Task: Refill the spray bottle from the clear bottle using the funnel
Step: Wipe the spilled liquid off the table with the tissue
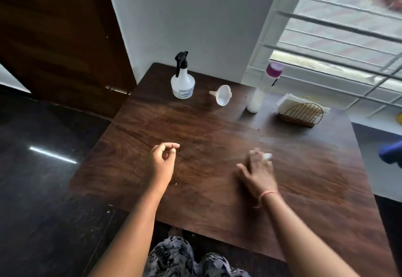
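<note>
A white spray bottle (182, 85) with a black trigger head stands at the far side of the dark wooden table (217, 157). To its right a white funnel (222, 94) lies on its side. Further right stands a tall clear bottle (263, 89) with a purple cap. My left hand (163, 161) hovers over the table's middle, fingers loosely curled, holding nothing. My right hand (257, 173) is blurred by motion above the table, fingers spread, and holds nothing that I can make out. Both hands are well short of the three objects.
A wire napkin holder (301, 111) with white napkins sits at the far right of the table. A barred window (339, 37) is behind it. A dark door (61, 37) stands at the left. A blue object (391, 151) lies beyond the table's right edge.
</note>
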Available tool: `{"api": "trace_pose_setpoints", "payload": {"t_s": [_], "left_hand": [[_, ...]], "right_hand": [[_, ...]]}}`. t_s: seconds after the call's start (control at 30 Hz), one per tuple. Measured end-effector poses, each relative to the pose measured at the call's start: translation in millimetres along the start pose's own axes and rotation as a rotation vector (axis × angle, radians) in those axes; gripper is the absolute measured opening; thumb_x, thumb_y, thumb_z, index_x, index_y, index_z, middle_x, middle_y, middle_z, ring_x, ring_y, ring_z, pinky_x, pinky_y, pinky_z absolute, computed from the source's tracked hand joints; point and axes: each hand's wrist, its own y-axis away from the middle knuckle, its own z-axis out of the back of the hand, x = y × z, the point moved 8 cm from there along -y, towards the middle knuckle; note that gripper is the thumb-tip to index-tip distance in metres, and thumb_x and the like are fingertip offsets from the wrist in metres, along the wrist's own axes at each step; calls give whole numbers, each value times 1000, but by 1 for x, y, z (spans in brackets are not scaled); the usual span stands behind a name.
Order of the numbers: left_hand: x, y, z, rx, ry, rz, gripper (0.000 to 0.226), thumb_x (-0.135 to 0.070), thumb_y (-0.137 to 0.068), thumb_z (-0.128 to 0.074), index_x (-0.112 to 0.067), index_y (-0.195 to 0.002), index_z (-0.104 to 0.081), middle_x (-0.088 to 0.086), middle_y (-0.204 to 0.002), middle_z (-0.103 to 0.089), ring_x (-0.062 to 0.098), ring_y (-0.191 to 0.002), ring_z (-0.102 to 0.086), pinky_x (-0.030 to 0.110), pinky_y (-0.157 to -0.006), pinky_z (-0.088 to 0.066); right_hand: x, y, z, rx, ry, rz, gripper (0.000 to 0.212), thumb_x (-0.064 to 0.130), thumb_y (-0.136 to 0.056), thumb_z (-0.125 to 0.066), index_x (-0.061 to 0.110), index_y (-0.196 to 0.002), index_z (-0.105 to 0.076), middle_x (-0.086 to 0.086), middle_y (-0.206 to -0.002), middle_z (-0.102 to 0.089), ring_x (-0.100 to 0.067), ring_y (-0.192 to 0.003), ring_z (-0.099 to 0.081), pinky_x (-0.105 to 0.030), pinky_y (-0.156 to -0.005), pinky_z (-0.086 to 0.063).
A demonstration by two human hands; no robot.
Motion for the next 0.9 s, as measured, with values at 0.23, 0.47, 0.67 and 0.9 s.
{"api": "trace_pose_setpoints", "payload": {"t_s": [0.23,0.47,0.67,0.9], "left_hand": [[2,-13,-16,51,-64,1,23,-9,-85,-59,-30,-83,-68,-4,-94,-67,3,-75,-56,3,-64,-36],[-8,-28,-46,104,-67,-34,21,-14,-85,-54,-28,-88,-69,-6,-99,-68,13,-93,-62,33,-84,-49],[-2,-23,-38,75,-49,-59,20,-15,-83,-54,-31,-84,-67,-2,-95,-69,16,-89,-63,32,-79,-47],[12,-2,-30,48,15,-17,23,-16,-83,-54,-36,-80,-65,-2,-94,-69,15,-88,-63,32,-79,-48]], "right_hand": [[-88,9,23,-35,-135,-427,105,76,-77,-13,3,-151,-2,-14,-160,6,-25,-147,9,-40,-119,7],[214,91,-65,170,28,643,79,59,-89,-20,9,-151,-16,-13,-159,-13,-26,-147,2,-44,-120,1],[164,101,-57,69,76,682,81,69,-92,-18,17,-153,-11,-2,-160,-5,-15,-148,3,-42,-120,-6],[-127,86,9,-32,-30,-345,99,78,-78,-6,12,-152,1,-7,-160,8,-19,-148,9,-41,-120,2]]}}
